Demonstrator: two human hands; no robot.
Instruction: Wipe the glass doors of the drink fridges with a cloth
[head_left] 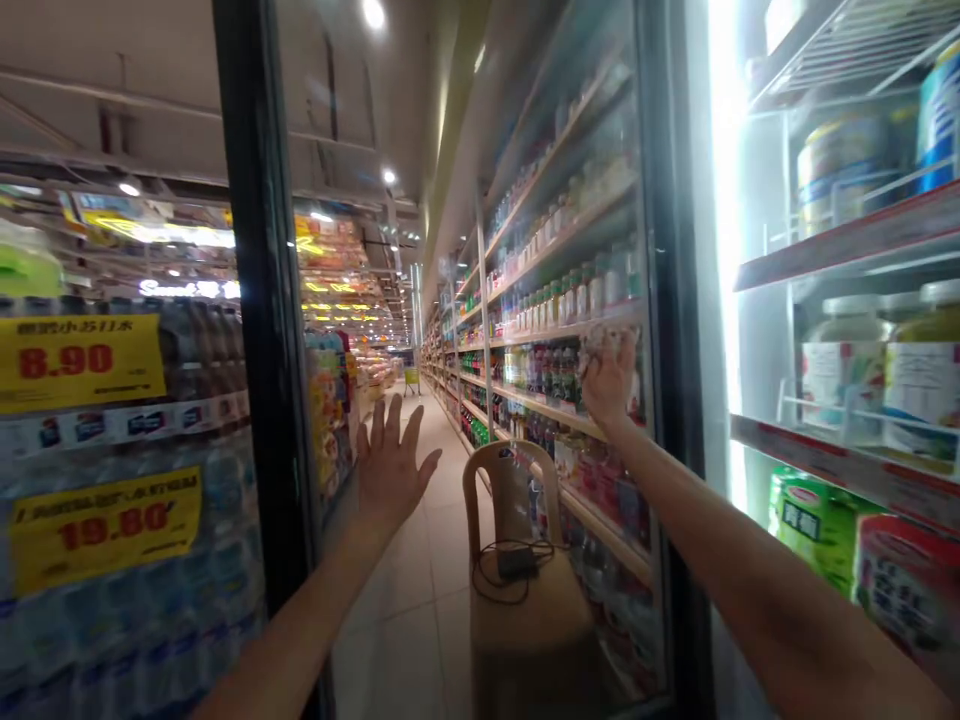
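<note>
A glass cooler door (pixel 450 280) with a dark frame stands swung open in front of me. My left hand (pixel 391 462) is raised with spread fingers, its palm toward the glass; it holds nothing. Further right, my right hand (pixel 609 378) presses what looks like a pale, crumpled cloth (pixel 630 340) against the pane near the frame. Motion and the fingers blur the cloth's outline. Through or in the glass appear shelves of bottles (pixel 577 295).
To the right, the lit cooler shelves (pixel 847 235) hold bottles, cans and drink packs. Wrapped water bottles (pixel 135 610) with yellow price signs (pixel 105 530) are stacked at left. A beige plastic chair (pixel 525 630) carries a black box with a cable (pixel 516 562).
</note>
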